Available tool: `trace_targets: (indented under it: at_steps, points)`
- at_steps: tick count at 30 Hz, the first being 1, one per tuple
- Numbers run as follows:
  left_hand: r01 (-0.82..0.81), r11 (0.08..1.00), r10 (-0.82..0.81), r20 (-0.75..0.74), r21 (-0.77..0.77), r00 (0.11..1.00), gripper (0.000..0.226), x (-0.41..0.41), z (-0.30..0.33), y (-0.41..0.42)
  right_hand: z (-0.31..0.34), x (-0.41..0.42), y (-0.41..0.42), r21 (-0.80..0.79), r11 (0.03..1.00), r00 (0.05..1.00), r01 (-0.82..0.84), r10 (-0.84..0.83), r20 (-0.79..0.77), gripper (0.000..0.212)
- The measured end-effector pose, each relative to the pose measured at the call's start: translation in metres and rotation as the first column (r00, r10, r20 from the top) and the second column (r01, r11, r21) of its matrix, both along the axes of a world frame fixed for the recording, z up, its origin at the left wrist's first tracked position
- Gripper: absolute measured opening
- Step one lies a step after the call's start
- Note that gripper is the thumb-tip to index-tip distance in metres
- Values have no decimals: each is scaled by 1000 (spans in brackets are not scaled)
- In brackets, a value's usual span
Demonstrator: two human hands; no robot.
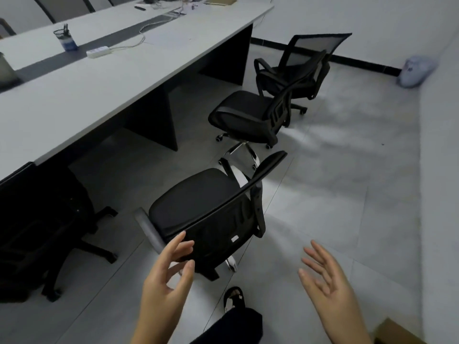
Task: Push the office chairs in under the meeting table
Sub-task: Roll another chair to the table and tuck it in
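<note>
One long grey meeting table (82,100) runs from near left to far centre, and four black office chairs are counted along its right side: one already tucked under (37,234) at near left, and three standing clear of it on the tiled floor, namely the nearest chair (198,209), the middle chair (250,115) and the far chair (295,73). My two hands are both empty, fingers spread wide: my left hand (169,281) is just beside the nearest chair's backrest, contact not determinable, and my right hand (327,286) hangs apart over the floor. On the tabletop: one pen cup (65,39), one power strip (98,51).
</note>
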State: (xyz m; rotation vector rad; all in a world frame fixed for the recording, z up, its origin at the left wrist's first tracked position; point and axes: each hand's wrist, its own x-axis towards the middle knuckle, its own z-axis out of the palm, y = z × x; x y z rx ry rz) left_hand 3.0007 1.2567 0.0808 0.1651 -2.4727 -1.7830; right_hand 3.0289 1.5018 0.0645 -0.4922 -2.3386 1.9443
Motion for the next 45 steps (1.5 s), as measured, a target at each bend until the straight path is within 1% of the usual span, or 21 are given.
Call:
trace_targets:
  at_steps: [5,7,10,13,16,18,20,22,23,24,25,26,27,28,29,30,32,34,39,43,45]
  points:
    - [11,1000,-12,-41,-20,999,68,-67,11,20,10,-72,29,45,999,999,0,3,-52,52]
    - [-10,1000,9,-38,-24,999,65,-83,9,23,14,-101,33,45,998,998,-37,40,-58,52]
    - [-88,996,88,0,-22,996,61,-95,1,25,18,-138,35,39,990,989,-139,140,-40,51]
    - [-177,982,180,32,-70,983,63,-101,-11,29,18,-178,39,66,965,966,-255,257,-22,51]
    - [-269,952,282,72,-149,957,60,-104,-26,37,10,-221,46,152,896,908,-417,417,32,51]
    - [-321,925,347,109,-204,931,58,-104,-32,48,5,-245,52,234,796,828,-558,551,99,52]
    - [-359,895,399,117,-263,909,58,-106,-36,59,1,-268,59,302,658,717,-690,678,160,56]
    - [-362,873,419,122,-326,900,56,-110,-43,66,-6,-289,66,396,472,577,-788,790,206,60]
    - [-337,862,408,123,-379,905,53,-112,-46,68,-12,-298,68,461,367,506,-808,833,225,61]
    - [-286,836,381,119,-468,917,48,-114,-51,69,-19,-306,69,527,269,443,-806,865,237,62]
    - [-211,784,342,122,-584,932,46,-117,-57,69,-27,-314,70,581,187,390,-792,887,246,61]
    - [-128,703,303,132,-700,944,46,-120,-63,70,-35,-321,70,629,122,353,-768,899,258,59]
    - [-66,618,280,142,-783,949,45,-123,-69,69,-44,-327,69,681,74,335,-729,906,260,57]
    - [-45,556,283,139,-830,949,40,-128,-74,69,-51,-333,67,732,41,322,-680,914,248,55]
    - [-49,523,296,128,-851,947,33,-133,-78,67,-57,-338,64,768,14,303,-640,924,235,54]
    - [-59,519,314,126,-853,941,32,-138,-80,65,-60,-343,62,794,10,295,-608,931,215,52]
    - [-34,500,340,159,-865,927,38,-149,-85,61,-66,-352,61,816,34,294,-576,941,169,45]
    - [-11,472,336,168,-882,927,35,-157,-86,58,-69,-361,61,831,54,301,-553,943,139,42]
    - [-38,476,354,152,-879,923,29,-177,-88,47,-73,-390,43,858,73,301,-509,949,98,40]
    - [-69,475,367,126,-877,922,23,-209,-85,26,-77,-422,22,868,91,301,-487,951,69,31]
    - [-60,464,351,121,-884,929,25,-230,-83,12,-78,-437,12,883,83,303,-462,951,69,27]
